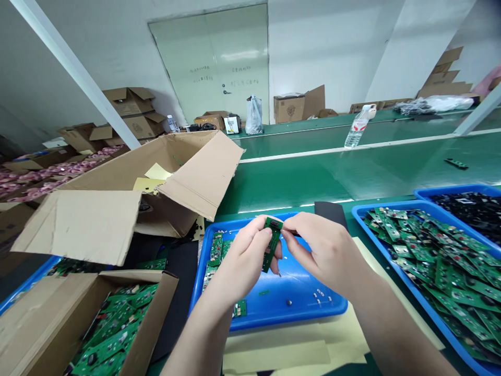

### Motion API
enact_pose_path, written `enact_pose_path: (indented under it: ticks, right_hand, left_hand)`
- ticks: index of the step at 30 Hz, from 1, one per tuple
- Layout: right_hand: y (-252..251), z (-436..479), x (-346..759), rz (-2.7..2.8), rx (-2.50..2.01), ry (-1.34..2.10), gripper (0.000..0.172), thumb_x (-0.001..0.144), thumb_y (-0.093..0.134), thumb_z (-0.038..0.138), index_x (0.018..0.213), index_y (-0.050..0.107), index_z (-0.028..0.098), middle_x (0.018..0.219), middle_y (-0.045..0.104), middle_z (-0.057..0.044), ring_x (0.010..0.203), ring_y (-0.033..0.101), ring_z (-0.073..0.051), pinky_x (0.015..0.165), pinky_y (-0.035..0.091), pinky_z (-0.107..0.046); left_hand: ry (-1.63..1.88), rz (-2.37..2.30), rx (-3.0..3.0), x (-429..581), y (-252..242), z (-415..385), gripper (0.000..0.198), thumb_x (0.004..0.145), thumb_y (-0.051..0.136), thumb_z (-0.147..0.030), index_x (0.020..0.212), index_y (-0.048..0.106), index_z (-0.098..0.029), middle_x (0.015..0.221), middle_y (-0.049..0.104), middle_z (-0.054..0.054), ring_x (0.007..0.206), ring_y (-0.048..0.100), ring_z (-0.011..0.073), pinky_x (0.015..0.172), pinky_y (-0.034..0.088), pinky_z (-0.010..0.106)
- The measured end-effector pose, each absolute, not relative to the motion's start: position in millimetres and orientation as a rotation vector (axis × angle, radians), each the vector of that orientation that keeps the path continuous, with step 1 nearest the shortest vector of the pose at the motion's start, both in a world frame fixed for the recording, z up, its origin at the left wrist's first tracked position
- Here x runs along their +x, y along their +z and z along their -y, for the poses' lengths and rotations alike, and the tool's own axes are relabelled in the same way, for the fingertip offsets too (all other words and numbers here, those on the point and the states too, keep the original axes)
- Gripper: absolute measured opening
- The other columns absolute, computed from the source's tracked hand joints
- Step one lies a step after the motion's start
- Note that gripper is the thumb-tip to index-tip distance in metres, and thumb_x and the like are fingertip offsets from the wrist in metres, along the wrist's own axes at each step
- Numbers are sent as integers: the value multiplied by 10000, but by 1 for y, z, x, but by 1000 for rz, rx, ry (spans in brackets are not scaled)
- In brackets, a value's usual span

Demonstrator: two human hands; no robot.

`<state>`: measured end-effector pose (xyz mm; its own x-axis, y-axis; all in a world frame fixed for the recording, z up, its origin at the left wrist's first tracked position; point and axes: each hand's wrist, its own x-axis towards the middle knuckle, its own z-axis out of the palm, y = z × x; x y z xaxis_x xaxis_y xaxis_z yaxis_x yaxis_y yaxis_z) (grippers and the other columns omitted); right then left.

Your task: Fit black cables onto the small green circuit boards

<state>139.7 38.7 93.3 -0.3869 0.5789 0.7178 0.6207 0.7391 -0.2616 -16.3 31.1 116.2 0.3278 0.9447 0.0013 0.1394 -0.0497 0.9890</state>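
Observation:
Over a blue tray [289, 312], my left hand [250, 253] grips a small green circuit board [271, 249] between thumb and fingers. The board stands tilted, with a dark component at its upper end. My right hand [326, 248] pinches at that upper edge, thumb and index finger pressed close together. Whether a tiny part sits between those fingertips is hidden. Several more circuit boards [216, 249] lie along the tray's left side. Small white pieces [319, 297] and a small dark round part [289, 302] rest on the tray floor.
At right, a blue tray [358, 211] is heaped with circuit boards, beside another tray of black parts [465, 209]. A cardboard box of boards [164, 308] stands front left, a large open carton [203, 177] behind it. A water bottle [357, 128] stands on the green bench [297, 177].

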Motion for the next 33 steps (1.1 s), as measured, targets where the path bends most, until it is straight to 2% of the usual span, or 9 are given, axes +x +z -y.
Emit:
enact_pose_path:
  ticks: [16, 23, 29, 33]
  right_hand:
    - [91, -42, 140, 2016, -1035, -52, 187, 927, 439, 179, 789, 562, 162, 679, 638, -31, 603, 602, -154, 569, 419, -261]
    - [90, -48, 145, 2022, -977, -103, 175, 947, 440, 172, 839, 578, 169, 779, 656, -61, 701, 620, -171, 650, 472, -283]
    - [89, -50, 146, 1986, -842, -252, 162, 905, 472, 82, 897, 598, 184, 1032, 617, -119, 903, 619, -206, 800, 519, -387]
    - [89, -50, 143, 1955, -833, -273, 241, 878, 488, 39, 1038, 575, 197, 1320, 455, -172, 1147, 548, -265, 962, 441, -521]
  left_hand:
    - [909, -1184, 1674, -14, 111, -34, 300, 955, 317, -320, 681, 371, -210, 587, 445, -70, 463, 470, 73, 496, 398, 217]
    - [788, -1192, 1719, -17, 112, -32, 296, 957, 305, -384, 715, 355, -221, 590, 447, -68, 471, 433, 90, 478, 367, 229]
    - [712, -1129, 1791, -20, 112, -33, 318, 962, 291, -400, 718, 381, -216, 594, 458, -61, 485, 431, 96, 499, 357, 239]
    - [796, -1133, 1774, -22, 116, -31, 320, 960, 302, -397, 718, 399, -212, 610, 475, -55, 501, 445, 93, 505, 368, 231]
